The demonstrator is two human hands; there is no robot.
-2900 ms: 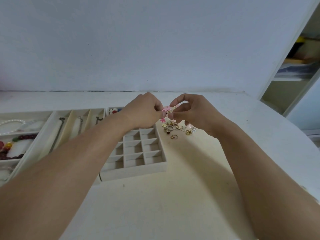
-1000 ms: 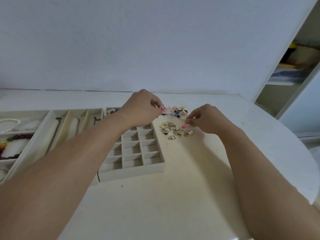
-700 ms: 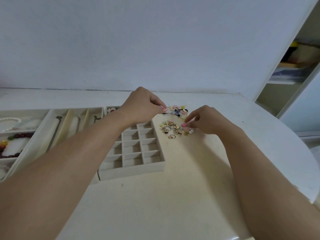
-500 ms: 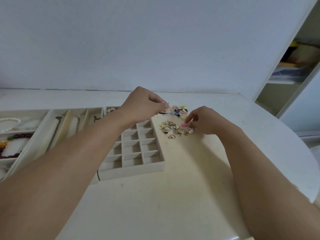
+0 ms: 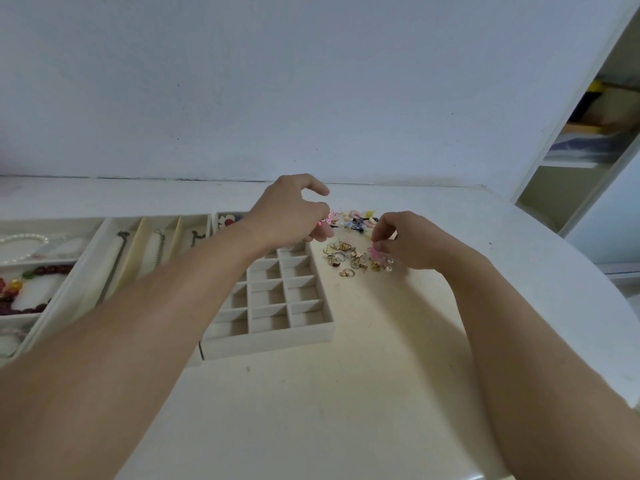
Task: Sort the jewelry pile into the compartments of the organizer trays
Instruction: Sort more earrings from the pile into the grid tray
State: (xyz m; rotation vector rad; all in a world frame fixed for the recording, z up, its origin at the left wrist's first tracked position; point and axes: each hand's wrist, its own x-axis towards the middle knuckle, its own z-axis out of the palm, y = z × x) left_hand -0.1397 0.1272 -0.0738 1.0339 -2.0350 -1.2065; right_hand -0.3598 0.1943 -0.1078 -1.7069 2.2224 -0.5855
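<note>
A small pile of jewelry (image 5: 349,259), gold rings and earrings with pink and coloured pieces behind, lies on the cream table right of a grid organizer tray (image 5: 277,327). My left hand (image 5: 291,213) hovers over the tray's far right corner, fingers pinched on a small pink earring (image 5: 325,221). My right hand (image 5: 405,239) rests at the pile's right edge, thumb and forefinger pinched on another small pink piece (image 5: 373,251). The visible compartments near the tray's front hold nothing.
A tray with long slots (image 5: 145,244) holding chains sits left of the grid tray. A further tray (image 5: 20,265) at the far left holds pearl and red bead strands. A wall runs behind; the rounded table edge (image 5: 609,292) curves at the right, shelves beyond.
Both hands parted after holding a pink piece together above the pile. The left hand stayed over the tray's far corner; the right hand dropped to the pile's right side and pinched a pink piece.
</note>
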